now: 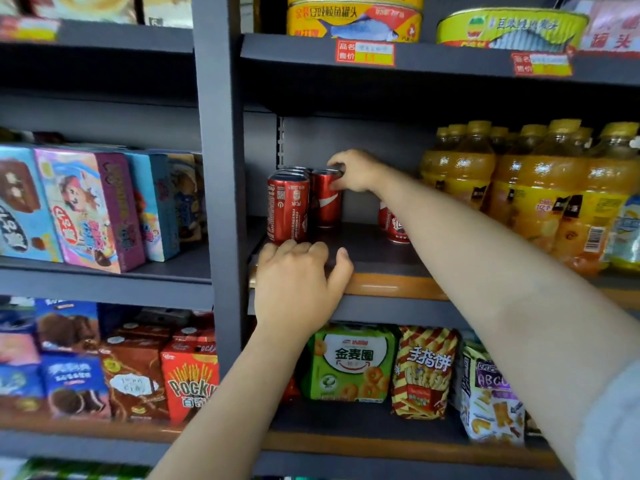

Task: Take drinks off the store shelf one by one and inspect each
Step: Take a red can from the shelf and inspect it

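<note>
The dark grey shelf unit [221, 188] fills the view, split by an upright post into a left and a right bay. The middle shelf [374, 249] of the right bay carries the drinks. At its right end stands a dense block of orange juice bottles [519, 188] with yellow caps, several rows deep. On the shelf above sit two flat fish tins [353, 20], each over a red price tag [365, 53] fixed to the shelf edge. The left bay holds biscuit boxes [86, 206] standing on edge, with more snack boxes [188, 382] below. Under the drinks shelf are snack bags [351, 363] in green, red-striped and white packs.

The right hand [356, 171] reaches in from the lower right, arm extended across the shelf. Its fingers are curled over the top rim of a red cola can [325, 202], grasping it; the can stands upright on the shelf, near the back. Just beside it to the left stands a cluster of red cans [287, 209], the front one at the shelf edge. One more red can [393, 225] is partly hidden behind the right forearm.

The left hand [298, 282] rests on the front lip of the drinks shelf, fingers released and laid flat on the board, thumb spread to the right, holding nothing. Its fingertips lie just in front of the foremost can.
</note>
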A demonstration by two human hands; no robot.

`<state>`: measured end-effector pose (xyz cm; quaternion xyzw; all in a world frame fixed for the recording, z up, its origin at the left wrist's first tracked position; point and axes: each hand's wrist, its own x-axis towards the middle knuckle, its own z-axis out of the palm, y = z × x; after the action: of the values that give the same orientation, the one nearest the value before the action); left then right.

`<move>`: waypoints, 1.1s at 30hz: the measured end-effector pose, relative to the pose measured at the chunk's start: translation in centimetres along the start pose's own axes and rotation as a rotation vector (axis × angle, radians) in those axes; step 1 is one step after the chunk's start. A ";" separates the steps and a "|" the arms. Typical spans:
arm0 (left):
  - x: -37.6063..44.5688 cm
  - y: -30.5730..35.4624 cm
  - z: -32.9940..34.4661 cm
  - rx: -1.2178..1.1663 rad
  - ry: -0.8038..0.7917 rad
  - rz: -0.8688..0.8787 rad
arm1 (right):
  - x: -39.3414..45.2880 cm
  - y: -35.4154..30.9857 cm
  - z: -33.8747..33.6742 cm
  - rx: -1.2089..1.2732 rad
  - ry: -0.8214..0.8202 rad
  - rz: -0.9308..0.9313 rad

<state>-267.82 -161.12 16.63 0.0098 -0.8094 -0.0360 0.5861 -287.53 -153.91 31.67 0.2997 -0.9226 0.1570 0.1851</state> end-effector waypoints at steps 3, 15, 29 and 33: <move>0.0 0.0 0.0 -0.010 -0.001 -0.008 | 0.5 -0.1 1.9 0.014 0.021 0.032; -0.1 0.1 0.0 -0.001 -0.039 -0.027 | -2.7 -0.7 -0.3 0.331 0.108 0.071; -0.3 1.2 -5.1 -0.871 -0.050 -0.262 | -24.6 -3.3 -6.2 0.905 0.313 0.013; -2.7 2.1 -7.8 -1.023 -0.062 -0.254 | -30.2 -5.5 -3.8 1.163 0.326 0.048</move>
<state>-259.54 -159.25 16.59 -0.1806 -0.6976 -0.4977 0.4827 -260.49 -141.63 22.87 0.3029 -0.6517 0.6839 0.1263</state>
